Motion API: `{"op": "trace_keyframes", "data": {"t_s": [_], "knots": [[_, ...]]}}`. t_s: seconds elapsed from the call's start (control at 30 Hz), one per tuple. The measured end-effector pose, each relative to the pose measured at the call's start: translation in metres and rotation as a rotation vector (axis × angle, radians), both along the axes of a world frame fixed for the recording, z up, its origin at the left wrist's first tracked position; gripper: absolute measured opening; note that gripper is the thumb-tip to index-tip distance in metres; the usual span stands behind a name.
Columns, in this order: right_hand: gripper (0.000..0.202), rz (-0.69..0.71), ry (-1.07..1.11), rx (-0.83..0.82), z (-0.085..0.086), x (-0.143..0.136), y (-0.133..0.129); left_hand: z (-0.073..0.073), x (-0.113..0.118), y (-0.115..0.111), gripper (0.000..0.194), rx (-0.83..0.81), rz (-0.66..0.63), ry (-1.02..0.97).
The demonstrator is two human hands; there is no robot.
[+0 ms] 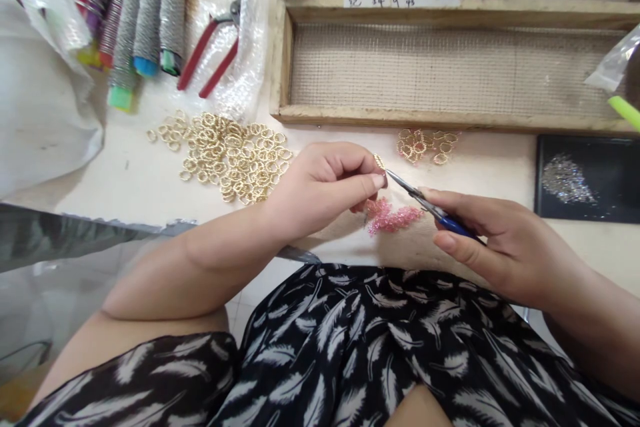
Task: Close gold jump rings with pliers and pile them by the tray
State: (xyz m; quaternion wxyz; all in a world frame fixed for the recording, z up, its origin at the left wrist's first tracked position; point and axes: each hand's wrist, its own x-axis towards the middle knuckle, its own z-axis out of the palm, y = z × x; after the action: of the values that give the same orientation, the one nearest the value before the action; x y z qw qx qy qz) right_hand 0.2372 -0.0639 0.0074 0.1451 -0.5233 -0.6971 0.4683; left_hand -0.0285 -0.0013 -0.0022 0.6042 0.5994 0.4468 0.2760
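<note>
My left hand (327, 187) pinches a small gold ring (379, 161) between thumb and fingertips. In my right hand (493, 240) are blue-handled pliers (453, 223), their thin metal tips touching or nearly touching the ring. Pink beads (393, 217) lie in a small heap just below the fingertips. A large pile of gold twisted rings (235, 157) spreads to the left of my left hand. Above the pliers, a smaller group of gold rings (420, 145) rests near the wooden frame.
A wooden frame with mesh (440, 118) spans the back right. Red-handled cutters (203, 53) lie on bubble wrap (250, 27). Wire coils on coloured tubes (150, 20) stand at the back left. A black tray (617, 177) at the right holds tiny shiny pieces (567, 180).
</note>
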Motion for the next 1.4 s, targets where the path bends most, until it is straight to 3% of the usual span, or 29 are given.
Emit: {"op": "trace_keyframes", "data": {"t_s": [0.2,0.33,0.4,0.57,0.7,0.77,0.83,0.97,1.1,1.2,1.4], "knots": [[0.054,-0.059,0.052,-0.095,0.001,0.0,0.005,0.001,-0.002,0.002,0.021,0.079,-0.042,0.057],[0.049,-0.081,0.208,-0.295,0.003,-0.002,0.013,-0.007,-0.008,0.011,0.008,0.335,0.047,0.07],[0.043,-0.13,0.263,-0.375,0.005,-0.003,0.015,-0.011,-0.011,0.016,0.017,0.447,0.094,-0.028],[0.05,-0.055,0.306,-0.55,0.007,0.0,0.021,-0.015,-0.013,0.019,0.009,0.333,-0.021,-0.06],[0.045,-0.067,0.311,-0.498,0.012,0.01,0.024,-0.016,-0.009,0.018,0.005,0.125,0.088,-0.062],[0.044,-0.072,0.274,-0.437,0.017,0.015,0.027,-0.018,-0.005,0.017,0.004,0.105,0.117,-0.026],[0.046,0.006,0.241,-0.384,0.021,0.018,0.031,-0.022,-0.001,0.016,0.012,0.161,0.13,0.004],[0.05,0.035,0.126,-0.245,0.024,0.022,0.039,-0.025,0.002,0.014,0.032,0.312,0.12,0.067],[0.063,0.109,-0.122,-0.103,0.017,0.032,0.033,-0.014,-0.005,0.015,0.019,0.476,0.135,0.273],[0.072,0.189,-0.269,0.061,0.012,0.038,0.023,-0.003,-0.011,0.017,0.014,0.503,0.03,0.406],[0.062,0.299,-0.343,0.059,0.015,0.036,0.014,0.004,-0.006,0.02,0.025,0.504,-0.457,0.77]]}}
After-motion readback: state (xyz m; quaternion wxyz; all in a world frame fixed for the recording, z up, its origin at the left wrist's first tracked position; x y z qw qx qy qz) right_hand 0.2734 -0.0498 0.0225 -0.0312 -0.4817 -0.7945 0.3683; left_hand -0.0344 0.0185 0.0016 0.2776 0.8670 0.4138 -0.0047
